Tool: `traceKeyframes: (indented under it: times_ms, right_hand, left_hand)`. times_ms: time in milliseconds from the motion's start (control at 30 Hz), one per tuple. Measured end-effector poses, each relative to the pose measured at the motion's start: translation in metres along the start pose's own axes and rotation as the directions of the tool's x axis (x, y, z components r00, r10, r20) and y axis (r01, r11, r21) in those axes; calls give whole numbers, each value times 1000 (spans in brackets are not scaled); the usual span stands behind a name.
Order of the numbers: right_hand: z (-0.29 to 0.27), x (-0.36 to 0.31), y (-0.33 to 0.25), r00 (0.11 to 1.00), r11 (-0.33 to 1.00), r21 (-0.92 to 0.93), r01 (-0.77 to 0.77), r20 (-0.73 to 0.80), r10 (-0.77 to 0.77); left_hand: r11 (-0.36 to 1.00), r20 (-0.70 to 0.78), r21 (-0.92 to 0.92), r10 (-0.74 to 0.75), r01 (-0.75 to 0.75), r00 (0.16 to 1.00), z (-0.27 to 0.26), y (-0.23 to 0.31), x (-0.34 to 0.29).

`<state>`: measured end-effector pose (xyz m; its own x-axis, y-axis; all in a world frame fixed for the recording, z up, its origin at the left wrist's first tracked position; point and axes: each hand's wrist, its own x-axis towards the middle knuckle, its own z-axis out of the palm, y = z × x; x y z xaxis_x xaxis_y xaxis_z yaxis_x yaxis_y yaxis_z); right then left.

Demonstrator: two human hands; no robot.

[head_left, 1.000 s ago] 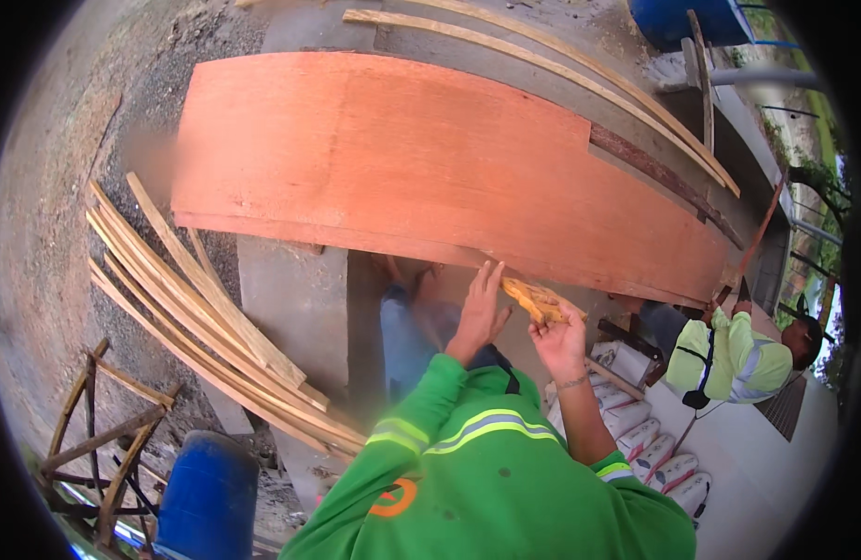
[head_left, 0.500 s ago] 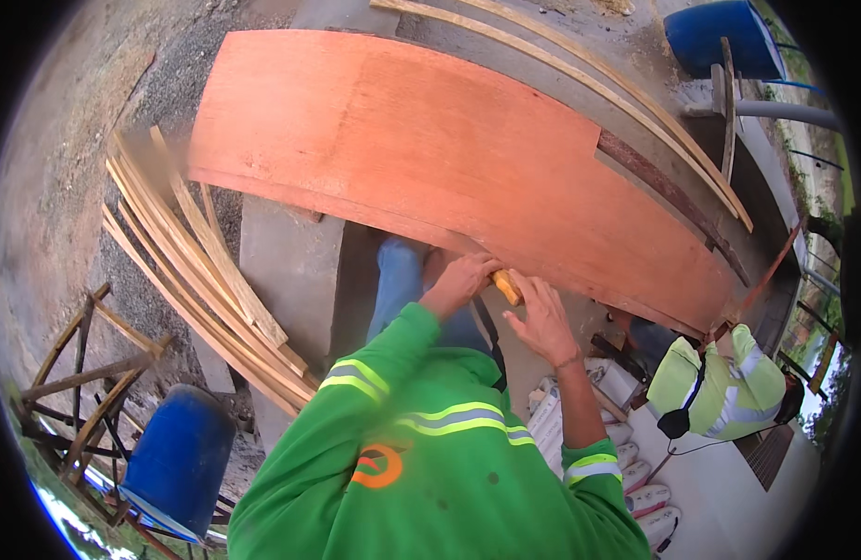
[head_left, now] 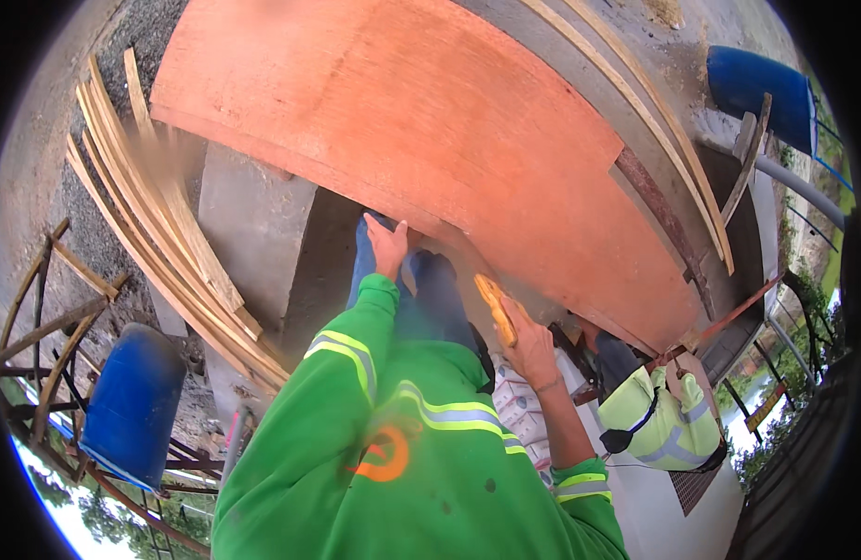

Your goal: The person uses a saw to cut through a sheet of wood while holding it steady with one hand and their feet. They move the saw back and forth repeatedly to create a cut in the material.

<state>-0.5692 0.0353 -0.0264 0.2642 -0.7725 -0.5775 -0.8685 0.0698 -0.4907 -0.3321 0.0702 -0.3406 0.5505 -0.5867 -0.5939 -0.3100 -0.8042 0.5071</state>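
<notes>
A large reddish-orange plywood panel [head_left: 384, 112] spans the space in front of me, raised above the ground. My left hand [head_left: 388, 248] is at its near edge, thumb and fingers apart, holding nothing; whether the fingertips touch the wood I cannot tell. Lower and to the right, my right hand [head_left: 531, 345] is closed around a long, narrow yellow-orange tool [head_left: 497, 310], whose upper end sticks out past the fingers. The tool's exact kind does not show. My legs in blue trousers [head_left: 361, 266] stand below the panel's edge.
Long timber strips [head_left: 160, 233] lie left, and more strips [head_left: 636, 103] run beyond the panel. Blue barrels stand at left [head_left: 137, 406] and far right [head_left: 762, 98]. A co-worker in a reflective vest [head_left: 659, 420] bends at the panel's right end. White sacks [head_left: 524, 411] are piled nearby.
My hands have parted: the left went up and left along the panel edge, letting go of the tool. The right drew back lower with the tool. The whole view has shifted.
</notes>
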Motion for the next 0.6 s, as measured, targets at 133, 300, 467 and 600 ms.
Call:
traceKeyframes:
  times_ms: [133, 300, 467, 600]
  right_hand:
    - [2, 41, 11, 996, 998, -66, 20, 93, -14]
    - [-31, 3, 37, 984, 998, 60, 1, 178, -12]
    - [-59, -40, 60, 979, 985, 92, 149, 126, -160]
    - [-43, -18, 71, 974, 991, 90, 95, 195, -111]
  left_hand:
    - [829, 283, -340, -361, 445, 889, 33, 1, 16]
    - [641, 294, -570, -426, 515, 856, 62, 26, -7]
    - [753, 94, -564, -349, 339, 933, 77, 19, -11]
    - [831, -69, -498, -324, 249, 944, 96, 31, -39]
